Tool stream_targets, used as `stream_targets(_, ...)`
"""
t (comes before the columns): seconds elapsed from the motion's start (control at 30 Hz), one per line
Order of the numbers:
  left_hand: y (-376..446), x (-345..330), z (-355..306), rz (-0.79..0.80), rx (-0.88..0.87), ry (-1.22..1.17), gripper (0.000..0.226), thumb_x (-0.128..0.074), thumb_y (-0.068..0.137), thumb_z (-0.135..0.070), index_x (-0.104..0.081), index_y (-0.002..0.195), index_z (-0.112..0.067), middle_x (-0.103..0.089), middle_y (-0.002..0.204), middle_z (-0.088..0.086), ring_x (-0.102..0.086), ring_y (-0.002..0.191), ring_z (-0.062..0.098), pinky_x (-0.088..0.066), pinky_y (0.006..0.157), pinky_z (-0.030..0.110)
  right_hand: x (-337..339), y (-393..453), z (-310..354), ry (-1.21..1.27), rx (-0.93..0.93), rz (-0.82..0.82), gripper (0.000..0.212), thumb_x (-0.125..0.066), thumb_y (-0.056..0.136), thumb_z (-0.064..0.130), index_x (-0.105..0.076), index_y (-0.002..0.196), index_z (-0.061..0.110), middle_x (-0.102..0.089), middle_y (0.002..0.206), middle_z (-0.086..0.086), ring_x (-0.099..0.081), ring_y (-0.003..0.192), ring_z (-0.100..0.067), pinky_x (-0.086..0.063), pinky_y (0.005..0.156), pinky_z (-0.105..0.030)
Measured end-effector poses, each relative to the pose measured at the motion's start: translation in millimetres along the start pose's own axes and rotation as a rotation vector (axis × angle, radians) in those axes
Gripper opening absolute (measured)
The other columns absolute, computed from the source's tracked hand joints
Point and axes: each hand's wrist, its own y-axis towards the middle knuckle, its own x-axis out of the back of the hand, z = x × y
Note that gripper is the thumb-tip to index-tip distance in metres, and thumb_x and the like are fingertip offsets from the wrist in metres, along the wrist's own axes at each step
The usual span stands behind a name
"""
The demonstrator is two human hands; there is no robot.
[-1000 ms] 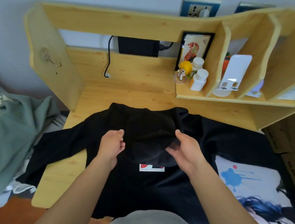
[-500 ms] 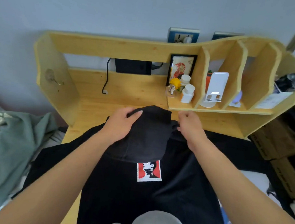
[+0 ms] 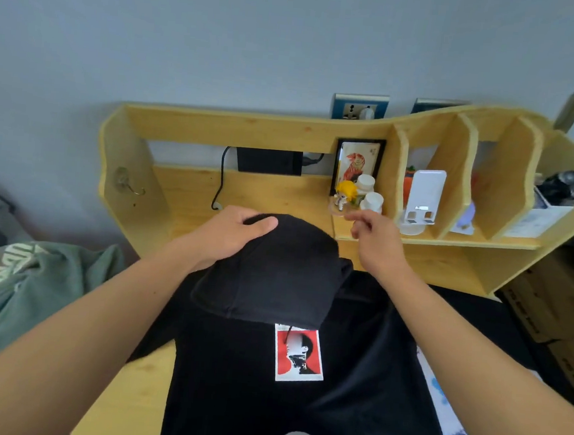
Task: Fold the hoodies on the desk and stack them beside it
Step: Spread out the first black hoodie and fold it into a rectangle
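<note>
Now spread front-up across a pale wooden desk (image 3: 148, 391), a black hoodie (image 3: 264, 397) lies directly beneath a person's two bare forearms, its body running from the hands back toward the wearer of the camera. The left hand (image 3: 233, 233) grasps the far edge of the hood (image 3: 274, 278), thumb lying over the top of the dark fabric and fingers tucked behind it; the hood is folded toward the person so that it covers the chest just above a red, black and white printed patch (image 3: 299, 354), which sits between the two forearms. The right hand (image 3: 376, 238) hovers just right of the hood, holding nothing, its fingers loosely curled and blurred; whether it touches the cloth cannot be told. A black sleeve trails away under the right forearm toward the desk's right side. Left of the left arm, off the desk's edge, a green hoodie (image 3: 32, 297) with a round printed emblem lies in a rumpled heap. Beyond the fingertips stands the desk's wooden shelf unit (image 3: 460, 183): a small yellow-haired figurine (image 3: 344, 196), two white bottles (image 3: 369, 196) and a framed picture (image 3: 358, 161) sit just past the right hand, with a white stand (image 3: 423, 197) in the next compartment to the right.
</note>
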Motion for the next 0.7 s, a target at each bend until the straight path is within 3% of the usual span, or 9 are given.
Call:
stream_targets(0.07,-1,-1,2,0.017,0.021,-0.092,0.030,-0.056,0.102,-0.041,-0.077,0.109,-0.021,-0.079,0.102,-0.001,-0.075,0.095,0.016,-0.057,0.093,0.038,3,-2,10,0.007,0.019,-0.015,0.024,-0.044,0.103,0.010,-0.063,0.106,0.025,-0.059,0.085,0.007,-0.054,0.077,-0.007,-0.040,0.062,-0.020)
stream_targets(0.13,-3,-6,1,0.011,0.025,-0.175,0.030,-0.055,0.103,-0.040,-0.077,0.110,-0.021,-0.079,0.104,-0.001,-0.075,0.097,0.016,-0.055,0.090,0.035,-7,-15,13,-0.011,0.062,0.038,0.005,-0.055,0.099,0.018,-0.057,0.101,0.022,-0.058,0.086,0.007,-0.054,0.076,-0.006,-0.040,0.063,-0.020)
stream_targets(0.17,-3,-9,0,0.000,0.020,-0.203,0.031,-0.054,0.103,-0.041,-0.076,0.111,-0.021,-0.079,0.104,0.000,-0.074,0.099,0.018,-0.055,0.089,0.034,-18,-28,10,-0.052,0.094,0.052,0.008,-0.062,0.095,0.025,-0.055,0.097,0.021,-0.057,0.085,0.006,-0.054,0.074,-0.007,-0.041,0.063,-0.022)
stream_targets(0.23,-3,-15,-4,-0.013,-0.002,-0.247,0.034,-0.051,0.105,-0.040,-0.076,0.113,-0.018,-0.078,0.105,0.002,-0.074,0.100,0.019,-0.055,0.089,0.034,-44,-52,-5,-0.163,0.137,0.086,0.026,-0.073,0.087,0.036,-0.054,0.099,0.022,-0.055,0.092,0.005,-0.055,0.080,-0.011,-0.046,0.070,-0.027)
stream_targets(0.3,-3,-20,-9,-0.010,-0.019,-0.290,0.037,-0.049,0.106,-0.039,-0.075,0.114,-0.015,-0.078,0.107,0.004,-0.074,0.101,0.019,-0.055,0.090,0.034,-64,-63,-18,-0.214,0.118,0.109,0.049,-0.077,0.084,0.040,-0.054,0.123,0.021,-0.052,0.118,0.003,-0.054,0.108,-0.015,-0.050,0.093,-0.033)
stream_targets(0.4,-5,-25,-11,0.020,-0.013,-0.336,0.038,-0.050,0.105,-0.040,-0.075,0.115,-0.013,-0.078,0.109,0.007,-0.073,0.104,0.021,-0.054,0.098,0.040,-71,-55,-23,-0.133,0.054,-0.014,0.074,-0.078,0.085,0.035,-0.041,0.147,0.019,-0.045,0.140,0.000,-0.043,0.130,-0.018,-0.040,0.112,-0.037)
stream_targets(0.5,-6,-24,-9,0.066,0.006,-0.328,0.040,-0.050,0.105,-0.041,-0.075,0.114,-0.011,-0.077,0.110,0.007,-0.073,0.106,0.022,-0.051,0.103,0.044,-71,-47,-23,-0.088,0.137,0.014,0.057,-0.075,0.089,0.024,-0.050,0.140,0.022,-0.059,0.122,0.005,-0.052,0.116,-0.012,-0.046,0.102,-0.031)
stream_targets(0.57,-7,-21,-7,0.092,0.009,-0.306,0.040,-0.050,0.105,-0.042,-0.076,0.112,-0.012,-0.077,0.111,0.007,-0.072,0.107,0.022,-0.050,0.105,0.046,-66,-46,-24,-0.144,0.224,0.040,0.032,-0.073,0.091,0.018,-0.064,0.122,0.019,-0.061,0.100,0.007,-0.053,0.098,-0.010,-0.049,0.087,-0.032)
stream_targets(0.7,-8,-11,-2,0.105,0.006,-0.253,0.039,-0.050,0.104,-0.044,-0.077,0.113,-0.017,-0.077,0.114,0.000,-0.070,0.112,0.017,-0.044,0.111,0.045,-45,-42,-24,-0.218,0.340,0.075,0.008,-0.073,0.091,0.014,-0.073,0.099,0.013,-0.057,0.086,0.011,-0.051,0.087,-0.010,-0.040,0.077,-0.026)
